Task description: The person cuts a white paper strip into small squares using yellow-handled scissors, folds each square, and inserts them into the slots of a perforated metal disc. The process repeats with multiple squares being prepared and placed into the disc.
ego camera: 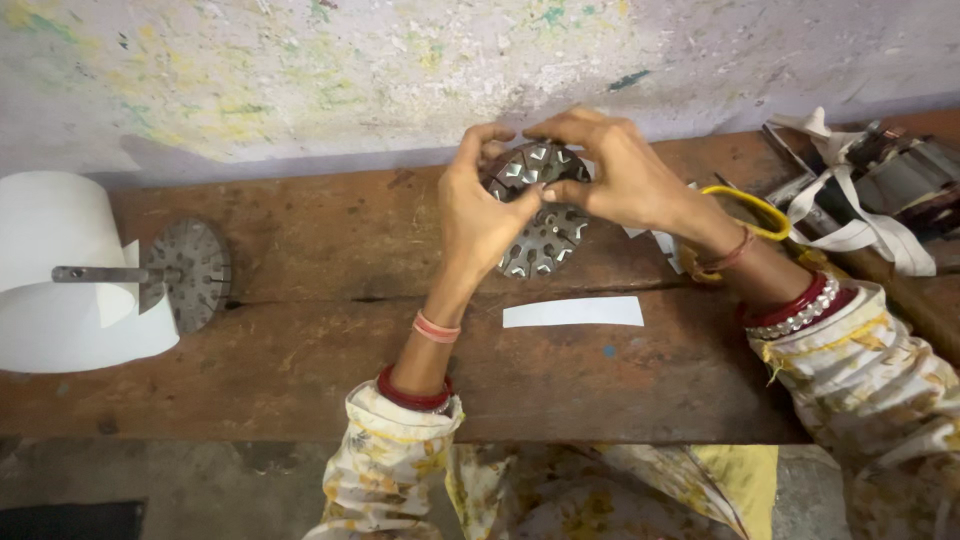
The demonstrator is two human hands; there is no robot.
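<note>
1. You hold a round slotted metal core (540,215) up over the tabletop (300,360), tilted, with both hands clamped on it.
2. Your left hand (480,215) grips its left rim, fingers curled over the top edge; your right hand (610,170) closes on its upper right, thumb pressed onto the face.
3. The core is dark grey, ringed with slots, and pale lining shows in several of them.
4. Just below your hands a white paper strip (573,312) lies flat on the wood.
5. Beside your right wrist sit small paper scraps (660,245) and a yellow loop (755,210); beyond them, a heap of metal parts and white tape (870,190).
6. Well off past your left hand, a second slotted disc on a shaft (185,275) rests against a white paper roll (60,270).
</note>
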